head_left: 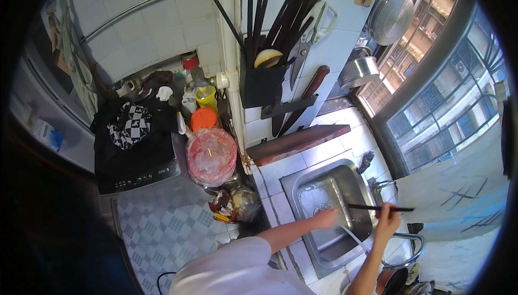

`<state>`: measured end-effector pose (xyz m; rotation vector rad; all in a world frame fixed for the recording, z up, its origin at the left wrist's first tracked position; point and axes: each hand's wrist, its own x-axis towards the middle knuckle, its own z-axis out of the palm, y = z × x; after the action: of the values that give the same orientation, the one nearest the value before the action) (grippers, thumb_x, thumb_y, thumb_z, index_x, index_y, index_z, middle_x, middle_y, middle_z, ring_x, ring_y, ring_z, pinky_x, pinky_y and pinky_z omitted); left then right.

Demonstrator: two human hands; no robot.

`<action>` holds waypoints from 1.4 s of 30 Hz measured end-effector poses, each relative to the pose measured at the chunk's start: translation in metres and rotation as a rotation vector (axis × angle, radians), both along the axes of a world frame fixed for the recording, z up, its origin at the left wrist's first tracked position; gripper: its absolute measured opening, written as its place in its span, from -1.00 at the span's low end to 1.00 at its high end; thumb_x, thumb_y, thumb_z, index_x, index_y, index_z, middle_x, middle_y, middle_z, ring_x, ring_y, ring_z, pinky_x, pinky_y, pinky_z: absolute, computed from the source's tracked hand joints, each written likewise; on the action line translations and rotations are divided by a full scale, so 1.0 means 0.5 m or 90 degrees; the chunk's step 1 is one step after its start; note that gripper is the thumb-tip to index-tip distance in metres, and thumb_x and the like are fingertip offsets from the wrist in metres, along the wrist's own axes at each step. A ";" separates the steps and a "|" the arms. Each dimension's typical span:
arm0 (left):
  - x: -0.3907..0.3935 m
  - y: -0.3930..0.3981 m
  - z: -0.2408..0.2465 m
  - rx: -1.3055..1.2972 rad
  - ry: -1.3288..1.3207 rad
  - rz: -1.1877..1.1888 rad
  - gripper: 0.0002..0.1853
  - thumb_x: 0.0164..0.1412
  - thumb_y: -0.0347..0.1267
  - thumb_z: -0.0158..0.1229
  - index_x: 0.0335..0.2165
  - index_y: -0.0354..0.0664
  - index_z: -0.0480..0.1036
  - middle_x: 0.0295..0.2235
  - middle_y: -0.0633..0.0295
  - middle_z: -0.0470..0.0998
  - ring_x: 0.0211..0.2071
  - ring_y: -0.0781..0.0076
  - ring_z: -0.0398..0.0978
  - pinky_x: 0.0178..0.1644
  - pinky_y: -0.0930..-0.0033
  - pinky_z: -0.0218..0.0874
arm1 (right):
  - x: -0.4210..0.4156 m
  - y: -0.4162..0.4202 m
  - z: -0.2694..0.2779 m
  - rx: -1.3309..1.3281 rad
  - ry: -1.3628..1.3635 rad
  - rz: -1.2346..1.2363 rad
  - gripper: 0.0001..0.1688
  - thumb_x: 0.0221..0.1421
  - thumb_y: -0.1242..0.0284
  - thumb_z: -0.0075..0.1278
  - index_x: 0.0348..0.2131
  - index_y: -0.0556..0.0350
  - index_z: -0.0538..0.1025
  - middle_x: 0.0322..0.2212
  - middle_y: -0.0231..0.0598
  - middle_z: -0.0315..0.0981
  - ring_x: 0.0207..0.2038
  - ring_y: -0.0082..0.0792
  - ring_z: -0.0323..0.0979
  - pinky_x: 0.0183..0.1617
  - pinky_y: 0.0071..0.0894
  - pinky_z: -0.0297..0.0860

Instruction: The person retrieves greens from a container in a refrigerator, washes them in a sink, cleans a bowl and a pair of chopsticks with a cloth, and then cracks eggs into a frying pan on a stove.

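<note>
My right hand (387, 219) grips thin black chopsticks (364, 207), held sideways above the right edge of the stainless steel sink (351, 234). My left hand (325, 218) is over the basin, with its fingers bunched and blurred; whether it holds anything cannot be made out. A stream of water (353, 236) runs from the curved metal faucet (419, 248) to beside my left hand. Wet metal shows around the drain (321, 209). A dark scouring pad (365, 162) lies on the tiled ledge behind the sink.
A black holder (263, 86) with dark chopsticks hangs on the wall, beside scissors (301, 56) and racked knives (309, 92). A cutting board (299, 143) leans behind the counter. Left stand a plastic-covered red tub (212, 157) and a washing machine (137, 169). Pans (391, 281) sit lower right.
</note>
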<state>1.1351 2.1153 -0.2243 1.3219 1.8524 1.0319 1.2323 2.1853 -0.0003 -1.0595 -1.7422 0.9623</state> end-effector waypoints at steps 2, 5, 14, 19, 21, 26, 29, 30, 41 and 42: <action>-0.005 -0.020 -0.018 -0.013 0.000 0.014 -0.86 -0.05 -0.42 -0.03 -0.43 -0.23 0.35 -0.42 -0.04 0.45 -0.32 -0.02 0.41 -0.32 0.06 0.23 | -0.056 0.000 0.131 0.038 0.067 0.063 -0.79 0.08 0.39 -0.08 -0.43 0.23 0.41 -0.66 -0.36 0.32 -0.66 -0.61 0.28 -0.56 -0.68 0.22; -0.020 -0.048 -0.047 -0.104 -0.017 -0.117 -0.83 -0.04 -0.43 -0.06 -0.41 -0.25 0.37 -0.43 -0.02 0.47 -0.32 0.02 0.43 -0.30 0.10 0.25 | -0.196 -0.052 0.320 0.067 0.199 0.179 -0.76 0.11 0.39 -0.14 -0.44 0.26 0.39 -0.63 -0.36 0.32 -0.62 -0.61 0.30 -0.52 -0.66 0.25; 0.017 -0.126 0.002 -0.047 -0.108 -0.133 -0.78 0.00 -0.39 -0.10 -0.36 -0.17 0.42 -0.41 0.07 0.49 -0.33 0.15 0.45 -0.24 0.22 0.24 | -0.536 -0.216 0.625 0.258 0.217 0.471 -0.69 0.01 0.34 -0.03 -0.38 0.29 0.45 -0.59 -0.18 0.44 -0.52 -0.47 0.45 -0.41 -0.60 0.34; -0.016 -0.158 -0.003 -0.008 -0.120 -0.048 -0.78 0.00 -0.40 -0.13 -0.37 -0.16 0.42 -0.42 0.08 0.49 -0.34 0.14 0.44 -0.26 0.20 0.24 | -0.658 -0.249 0.602 0.359 -0.107 0.475 -0.65 -0.12 0.34 -0.03 -0.43 0.35 0.47 -0.54 0.07 0.43 -0.41 0.00 0.43 -0.26 -0.29 0.35; -0.028 -0.168 0.008 -0.018 -0.105 -0.008 -0.78 0.00 -0.41 -0.14 -0.39 -0.16 0.42 -0.43 0.08 0.49 -0.34 0.13 0.44 -0.27 0.20 0.23 | -0.702 -0.242 0.590 0.380 -0.269 0.462 -0.65 -0.18 0.35 -0.02 -0.42 0.33 0.47 -0.53 0.07 0.44 -0.37 0.01 0.43 -0.24 -0.28 0.35; -0.037 -0.168 0.004 -0.014 -0.142 -0.008 -0.79 -0.02 -0.42 -0.15 -0.41 -0.16 0.42 -0.44 0.08 0.49 -0.35 0.13 0.44 -0.29 0.18 0.23 | -0.686 -0.251 0.589 0.553 -0.067 0.303 -0.64 -0.16 0.43 0.00 -0.30 0.27 0.43 -0.44 -0.05 0.43 -0.37 -0.18 0.43 -0.27 -0.31 0.34; -0.017 -0.165 -0.007 -0.004 -0.144 -0.018 -0.79 -0.03 -0.42 -0.15 -0.42 -0.15 0.42 -0.45 0.08 0.49 -0.37 0.13 0.44 -0.31 0.17 0.23 | -0.636 -0.283 0.595 0.764 -0.073 0.205 -0.75 -0.09 0.50 -0.06 -0.33 0.23 0.43 -0.46 -0.05 0.42 -0.31 -0.18 0.40 -0.22 -0.28 0.30; -0.014 -0.165 -0.001 -0.015 -0.147 -0.026 -0.79 -0.03 -0.43 -0.15 -0.41 -0.15 0.42 -0.45 0.08 0.49 -0.37 0.13 0.45 -0.31 0.17 0.23 | -0.620 -0.293 0.596 0.797 -0.104 0.209 -0.83 -0.09 0.51 -0.11 -0.42 0.22 0.45 -0.46 -0.03 0.40 -0.27 -0.13 0.35 -0.17 -0.23 0.27; 0.047 -0.143 -0.019 -0.071 -0.192 -0.066 -0.82 -0.05 -0.44 -0.10 -0.46 -0.18 0.44 -0.44 0.07 0.49 -0.36 0.13 0.44 -0.29 0.21 0.25 | -0.107 -0.165 0.020 0.452 -0.232 0.114 -0.84 -0.04 0.67 -0.19 -0.40 0.22 0.41 -0.44 -0.09 0.38 -0.38 -0.10 0.34 -0.28 -0.28 0.24; 0.061 -0.136 -0.029 -0.074 -0.197 -0.065 -0.83 -0.04 -0.43 -0.08 -0.45 -0.18 0.44 -0.45 0.07 0.49 -0.37 0.12 0.44 -0.30 0.22 0.25 | -0.020 -0.179 -0.069 0.426 -0.289 0.089 -0.87 -0.01 0.61 -0.17 -0.40 0.21 0.42 -0.44 -0.13 0.38 -0.43 -0.21 0.35 -0.35 -0.36 0.26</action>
<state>1.1656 2.0473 -0.2386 1.1069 1.5731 0.9963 1.2225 2.0958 -0.0347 -0.7437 -2.3014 0.1595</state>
